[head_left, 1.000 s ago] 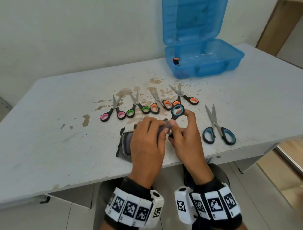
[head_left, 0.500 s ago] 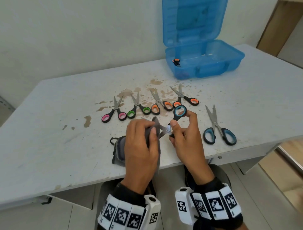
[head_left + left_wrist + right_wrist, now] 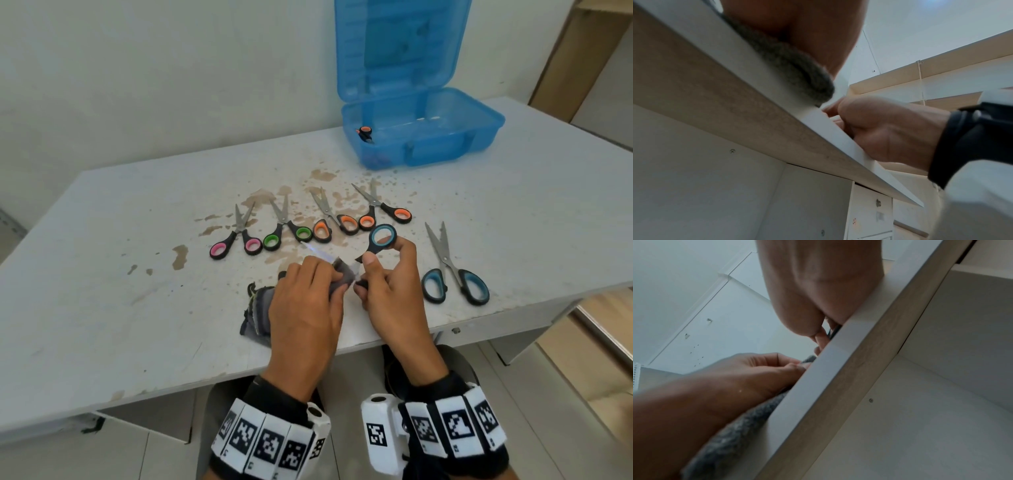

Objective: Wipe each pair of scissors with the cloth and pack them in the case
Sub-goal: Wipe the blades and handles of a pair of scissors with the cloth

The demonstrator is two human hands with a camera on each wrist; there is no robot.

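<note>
Right hand is pinching the blue-ringed scissors by the handle above the surface's near edge w/ left hand squeezing the soft grey cloth round the blade, prob. light, stiff & sharp, so handles are the safest grip.

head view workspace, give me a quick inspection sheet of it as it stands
Surface: pale grey table, brown stains mid-top.
Job's things: open translucent blue plastic case, orange-handled scissors inside; grey cloth at the near edge; small blue-ringed black scissors being wiped; loose on the table: pink pair, green pair, two orange pairs, large blue-handled pair.
Clutter: nothing seen.
Grippers: left hand holds cloth on the blade; right hand grips the handles.
Cables: nothing seen.
Surroundings: white wall; tiled floor.
</note>
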